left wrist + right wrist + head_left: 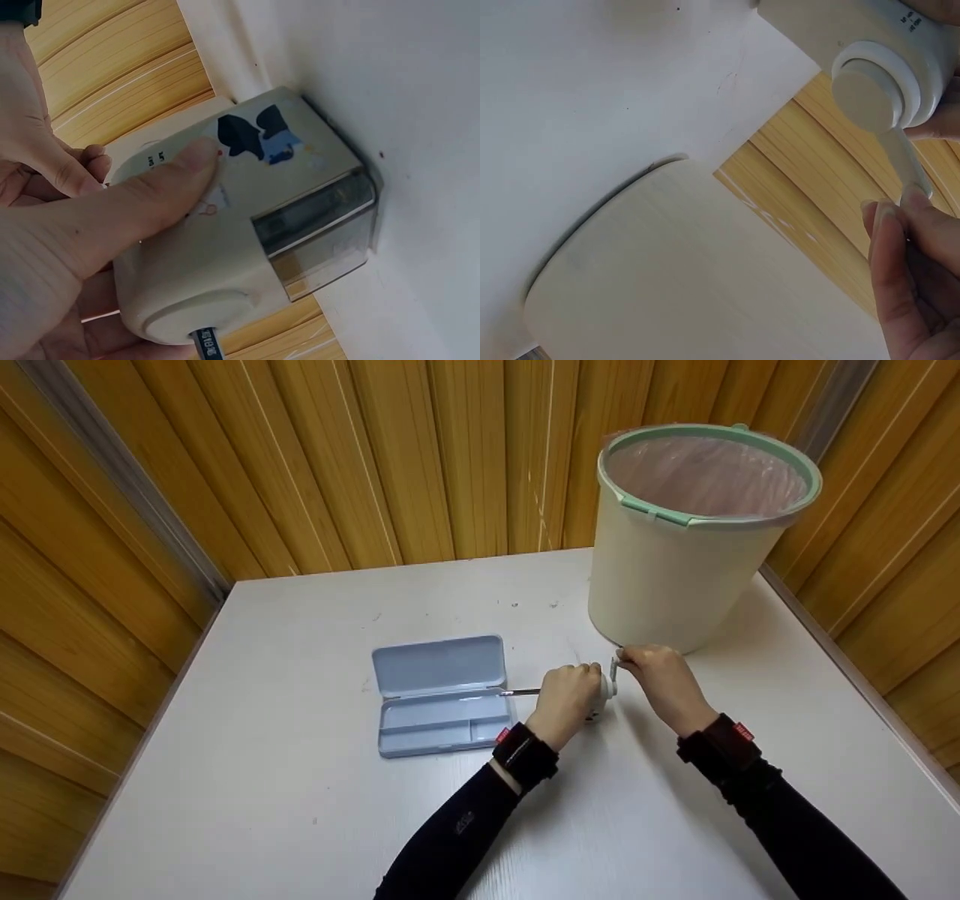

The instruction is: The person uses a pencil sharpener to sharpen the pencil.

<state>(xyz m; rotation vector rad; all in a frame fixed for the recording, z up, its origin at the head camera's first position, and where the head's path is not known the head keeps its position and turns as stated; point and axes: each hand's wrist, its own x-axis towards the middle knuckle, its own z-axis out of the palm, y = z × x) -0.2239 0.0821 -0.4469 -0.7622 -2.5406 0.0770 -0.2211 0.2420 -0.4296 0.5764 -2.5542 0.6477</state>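
Note:
A white crank pencil sharpener (247,180) with a dark cartoon decal and a clear shavings drawer stands on the table. My left hand (568,697) grips its body, the thumb pressed across the decal side. Out of the sharpener's front pokes a dark pencil (521,691), pointing left toward the pencil case; its inner end is hidden inside. On the opposite side, my right hand (660,679) pinches the end of the crank handle (906,161) between thumb and fingers. A light blue pencil case (442,727) lies with its lid raised, left of the left hand.
A cream trash bin (667,577) with a green rim and a pinkish liner stands behind the right hand. Wood-patterned panels (465,457) close off the back and sides of the white table (262,735). Small specks lie near the back of the table.

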